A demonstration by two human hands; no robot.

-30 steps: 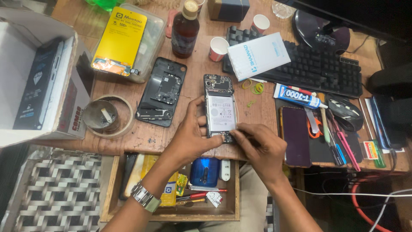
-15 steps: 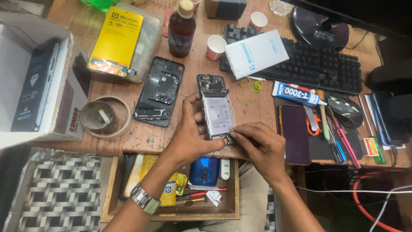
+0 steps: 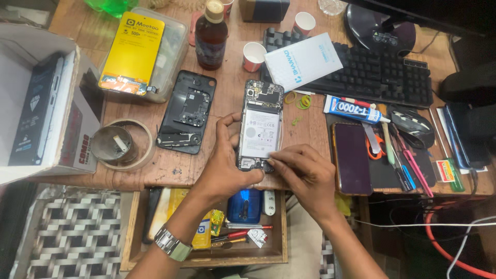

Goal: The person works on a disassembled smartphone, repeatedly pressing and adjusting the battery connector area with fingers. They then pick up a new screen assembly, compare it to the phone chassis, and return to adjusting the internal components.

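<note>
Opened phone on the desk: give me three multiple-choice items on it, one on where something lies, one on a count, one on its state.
1. Where does the separate black back cover lie relative to the opened phone?
A. to its left on the table
B. in the drawer
C. on the keyboard

2. How many small paper cups stand near the keyboard?
A. none
B. two
C. five

3. What state is the opened phone in?
A. sealed, screen up
B. back off, battery exposed
C. inside a box

Answers:
1 A, the cover rests on the wood left of the phone.
2 B, one cup and another show.
3 B, the white battery and circuit board are visible while the left hand and right hand grip its lower end.
</note>
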